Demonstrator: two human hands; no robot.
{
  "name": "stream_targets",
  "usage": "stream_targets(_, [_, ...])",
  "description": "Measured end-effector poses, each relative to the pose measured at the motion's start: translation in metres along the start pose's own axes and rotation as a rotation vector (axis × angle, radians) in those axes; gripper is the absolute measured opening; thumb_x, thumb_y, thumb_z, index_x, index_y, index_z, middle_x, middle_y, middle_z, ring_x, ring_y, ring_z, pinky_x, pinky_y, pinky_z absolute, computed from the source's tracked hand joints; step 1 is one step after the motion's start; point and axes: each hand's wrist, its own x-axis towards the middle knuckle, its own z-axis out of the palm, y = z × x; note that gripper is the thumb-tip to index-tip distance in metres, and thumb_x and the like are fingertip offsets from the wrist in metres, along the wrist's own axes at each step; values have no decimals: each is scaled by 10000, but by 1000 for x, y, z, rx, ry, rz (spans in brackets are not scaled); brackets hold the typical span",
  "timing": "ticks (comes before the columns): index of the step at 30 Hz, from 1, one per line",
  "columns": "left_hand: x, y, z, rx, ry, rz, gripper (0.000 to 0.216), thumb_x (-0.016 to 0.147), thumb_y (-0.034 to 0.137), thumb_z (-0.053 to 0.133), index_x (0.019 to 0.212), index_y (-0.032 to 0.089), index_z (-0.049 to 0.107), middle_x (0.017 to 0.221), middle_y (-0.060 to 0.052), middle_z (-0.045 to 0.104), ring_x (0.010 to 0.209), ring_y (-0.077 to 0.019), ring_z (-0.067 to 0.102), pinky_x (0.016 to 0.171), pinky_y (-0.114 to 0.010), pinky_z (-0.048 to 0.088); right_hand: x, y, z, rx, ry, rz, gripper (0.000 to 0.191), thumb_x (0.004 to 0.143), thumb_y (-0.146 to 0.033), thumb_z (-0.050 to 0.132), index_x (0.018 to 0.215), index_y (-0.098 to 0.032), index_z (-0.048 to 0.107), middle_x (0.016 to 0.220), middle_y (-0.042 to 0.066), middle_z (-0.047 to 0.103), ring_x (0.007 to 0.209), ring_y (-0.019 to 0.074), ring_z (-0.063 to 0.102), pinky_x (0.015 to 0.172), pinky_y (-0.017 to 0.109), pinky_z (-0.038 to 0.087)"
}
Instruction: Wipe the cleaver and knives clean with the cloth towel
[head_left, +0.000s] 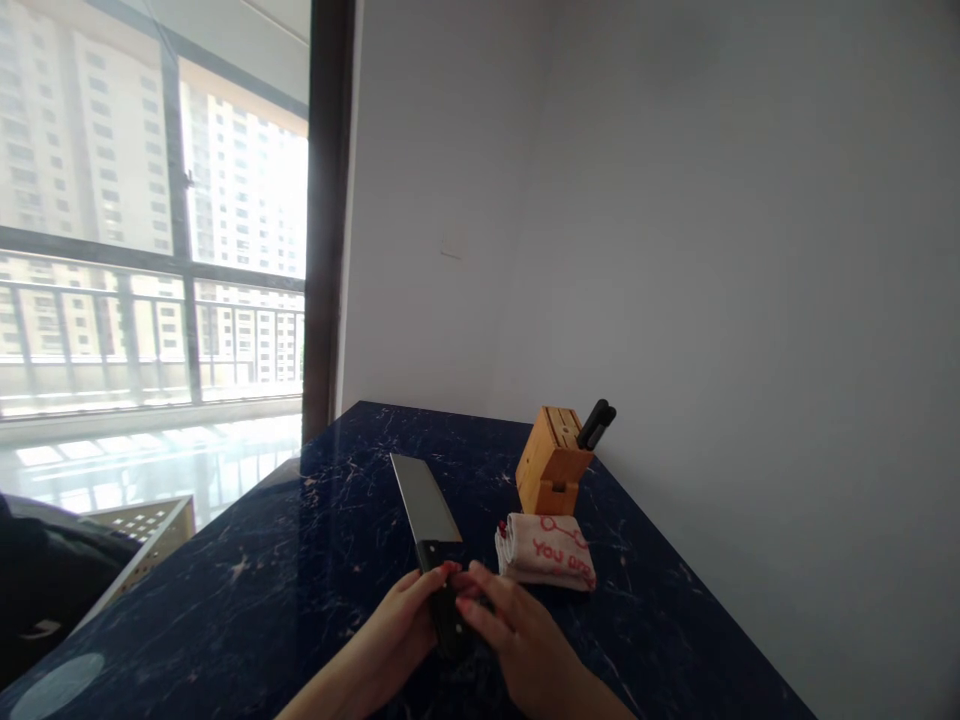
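A cleaver (431, 505) with a broad grey blade and a black riveted handle points away from me, above the dark table. My left hand (397, 620) is wrapped round the handle from the left, its thumb lying across the top near the blade. On the other side, my right hand (517, 630) has its fingers apart and slightly bent, the fingertips at the handle beside my left thumb. Whether they press on it is hard to see. A folded pink towel (547, 552) with red lettering lies just beyond my right hand.
Behind the towel stands a wooden knife block (551, 470) with black-handled tools (597, 425) in it. The dark blue marbled table (300, 590) meets a white wall on the right. At left are a perforated crate (150, 530), dark cloth (52, 570) and a large window.
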Motion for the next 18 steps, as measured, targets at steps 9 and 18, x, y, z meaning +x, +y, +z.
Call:
stream_targets(9, [2, 5, -2, 66, 111, -5, 79, 751, 152, 601, 815, 117, 571, 693, -36, 613, 601, -130, 599, 751, -396, 507, -18, 46, 1, -406, -310, 523, 269, 681, -182, 616, 947, -165, 578, 950, 98, 610, 940, 290, 514, 808, 450, 386])
stream_targets(18, [-1, 1, -3, 134, 26, -49, 73, 767, 192, 576, 804, 144, 535, 684, -2, 582, 565, -101, 541, 654, -338, 500, -24, 59, 10, -531, -344, 442, 351, 771, -32, 395, 1027, -207, 558, 907, 70, 616, 880, 246, 537, 728, 391, 384])
